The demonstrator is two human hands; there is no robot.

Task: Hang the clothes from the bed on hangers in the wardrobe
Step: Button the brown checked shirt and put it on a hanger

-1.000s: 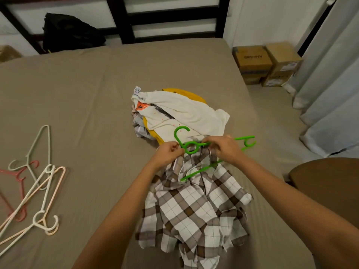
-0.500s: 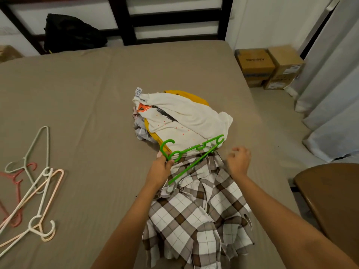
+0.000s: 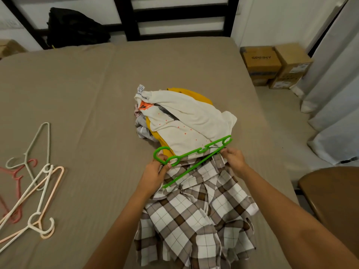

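Evidently, the job is at an early stage: one garment is only now being fitted to its hanger. In the head view, a green hanger (image 3: 194, 152) is gripped at its neck, just under the hook, by the left hand (image 3: 155, 169). The right hand (image 3: 234, 159) is curled at the hanger's far end, where cloth of the plaid shirt (image 3: 194, 220) appears to be pinched between fingertips and thumb. Whether the plastic bar is caught in that pinch as well cannot be told.

The shirt is spread on the bed (image 3: 87, 94) towards the camera, its collar end bunched under the hanger. Most of the hanger's frame is seen lying on top of the cloth, so the shoulders are judged not yet threaded.

Just beyond the hands, a heap of clothes is left untouched: a white T-shirt (image 3: 190, 121) on top, a yellow garment (image 3: 194, 95) beneath it, and greyish fabric at the left edge that cannot be identified. Spare hangers (image 3: 43, 191) are laid in a loose tangle at the bed's left side, well apart from the heap.

No wardrobe is shown, so nothing can be said of what is hung there. The number of garments in the heap is hidden by its top layer, the spare hangers are cut off at the left edge, and the shirt is partly covered by the forearms.
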